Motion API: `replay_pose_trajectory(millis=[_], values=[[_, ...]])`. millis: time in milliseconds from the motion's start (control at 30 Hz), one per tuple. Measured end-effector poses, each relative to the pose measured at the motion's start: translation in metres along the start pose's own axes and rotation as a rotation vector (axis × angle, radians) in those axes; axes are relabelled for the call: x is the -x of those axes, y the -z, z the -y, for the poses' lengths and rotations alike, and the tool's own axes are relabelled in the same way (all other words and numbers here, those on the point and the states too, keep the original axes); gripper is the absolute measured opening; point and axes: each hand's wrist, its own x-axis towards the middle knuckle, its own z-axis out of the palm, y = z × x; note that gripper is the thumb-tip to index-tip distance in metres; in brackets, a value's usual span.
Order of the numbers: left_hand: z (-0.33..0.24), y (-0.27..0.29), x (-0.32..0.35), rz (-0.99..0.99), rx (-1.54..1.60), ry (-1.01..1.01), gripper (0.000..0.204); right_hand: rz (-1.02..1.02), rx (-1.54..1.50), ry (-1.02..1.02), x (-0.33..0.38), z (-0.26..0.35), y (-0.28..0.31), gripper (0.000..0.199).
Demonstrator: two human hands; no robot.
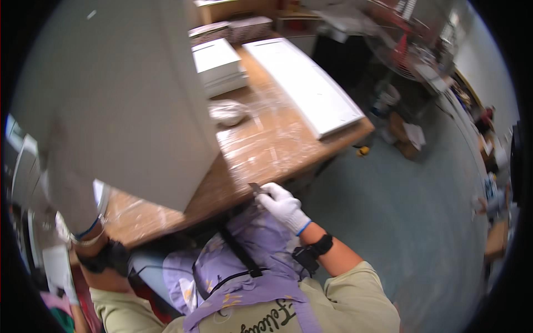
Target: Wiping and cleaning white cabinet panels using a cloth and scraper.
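A large pale grey-white panel (133,100) rises at a tilt on the left, its lower corner over the wooden table (266,147). My left hand (69,186), in a white glove, is at the panel's left edge and seems to hold it up; motion blurs its fingers. My right hand (282,206), also in a white glove, is closed around a small dark flat tool (255,188), perhaps a scraper or blade. That hand hovers by the table's near edge, apart from the panel. Only the tool's tip shows past the fingers.
A long white panel (305,86) lies along the table's right side. Stacked white boards (219,64) and a crumpled white cloth (229,112) are left of it. Clear film covers the tabletop. A standing fan (402,55) is at the far right. Another person's arm (78,311) shows lower left.
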Motion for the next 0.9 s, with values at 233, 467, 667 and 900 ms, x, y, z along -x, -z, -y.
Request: replay_pose_trajectory(millis=[233, 467, 667, 900], values=[[0.039, -0.048, -0.016, -0.505, -1.230, -0.442, 0.040, 0.286, 0.756, 0.964, -0.039, 0.066, -0.028, 0.013], [0.054, -0.043, -0.022, -0.495, -1.237, -0.621, 0.036, 0.360, 0.859, 1.118, -0.096, 0.084, -0.053, 0.006], [0.037, -0.022, -0.014, -0.066, -1.060, -0.508, 0.033, 0.466, 0.941, 1.056, -0.098, 0.076, -0.070, 0.007], [0.033, -0.027, -0.014, -0.536, -1.226, -0.693, 0.032, 0.912, 0.646, 0.985, -0.045, 0.063, -0.096, 0.010]])
